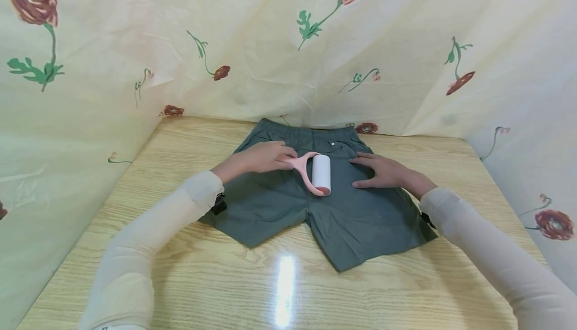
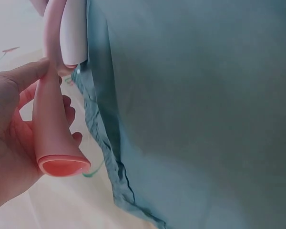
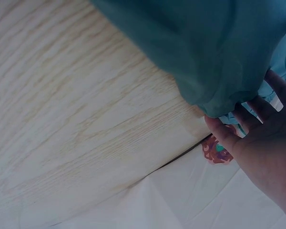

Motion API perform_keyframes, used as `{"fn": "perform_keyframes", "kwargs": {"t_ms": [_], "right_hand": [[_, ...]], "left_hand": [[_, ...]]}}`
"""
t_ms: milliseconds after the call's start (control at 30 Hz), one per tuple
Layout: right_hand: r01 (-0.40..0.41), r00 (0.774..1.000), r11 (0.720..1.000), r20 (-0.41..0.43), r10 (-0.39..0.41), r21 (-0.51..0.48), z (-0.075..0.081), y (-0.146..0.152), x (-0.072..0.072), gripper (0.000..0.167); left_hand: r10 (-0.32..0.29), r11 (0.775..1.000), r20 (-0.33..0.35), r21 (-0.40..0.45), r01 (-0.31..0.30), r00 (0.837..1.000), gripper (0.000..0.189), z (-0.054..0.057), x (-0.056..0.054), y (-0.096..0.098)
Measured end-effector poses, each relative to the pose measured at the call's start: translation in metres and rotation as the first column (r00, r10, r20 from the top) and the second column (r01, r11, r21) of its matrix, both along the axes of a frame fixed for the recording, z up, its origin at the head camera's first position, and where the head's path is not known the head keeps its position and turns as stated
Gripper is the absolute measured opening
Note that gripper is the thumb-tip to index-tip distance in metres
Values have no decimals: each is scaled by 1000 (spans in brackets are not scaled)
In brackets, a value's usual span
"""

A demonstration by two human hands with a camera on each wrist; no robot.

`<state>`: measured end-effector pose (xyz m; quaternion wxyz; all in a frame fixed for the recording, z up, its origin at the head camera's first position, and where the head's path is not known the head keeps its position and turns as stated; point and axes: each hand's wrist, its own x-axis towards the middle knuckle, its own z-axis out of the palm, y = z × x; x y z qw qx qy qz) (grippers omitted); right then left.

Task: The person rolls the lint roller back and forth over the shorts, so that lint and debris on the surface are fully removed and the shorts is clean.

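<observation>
Dark green shorts (image 1: 270, 205) lie spread on the table, elastic waistband toward the back. My left hand (image 1: 266, 156) grips the pink handle of a lint roller (image 1: 321, 175), whose white roll rests over the middle of the shorts just below the waistband. In the left wrist view the thumb and fingers wrap round the flared pink handle (image 2: 57, 114). Toward the right side of the shorts, my right hand (image 1: 382, 171) lies with spread fingers on the cloth. The right wrist view shows those fingertips (image 3: 214, 125) touching the green fabric.
The wooden table (image 1: 216, 290) extends around the shorts, with a light glare near its front. A cream curtain (image 1: 252, 29) with printed red flowers hangs close behind the table and along both sides.
</observation>
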<state>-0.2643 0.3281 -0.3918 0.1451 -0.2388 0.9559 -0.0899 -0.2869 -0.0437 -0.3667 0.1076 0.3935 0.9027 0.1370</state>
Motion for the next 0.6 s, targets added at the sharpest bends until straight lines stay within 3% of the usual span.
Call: {"fn": "perform_keyframes", "kwargs": {"t_ms": [600], "right_hand": [[-6,1000,1000,4,6,-8,1,0,2,82]], "left_hand": [[-6,999,36,39,5,999,41,1,0,-43]]}}
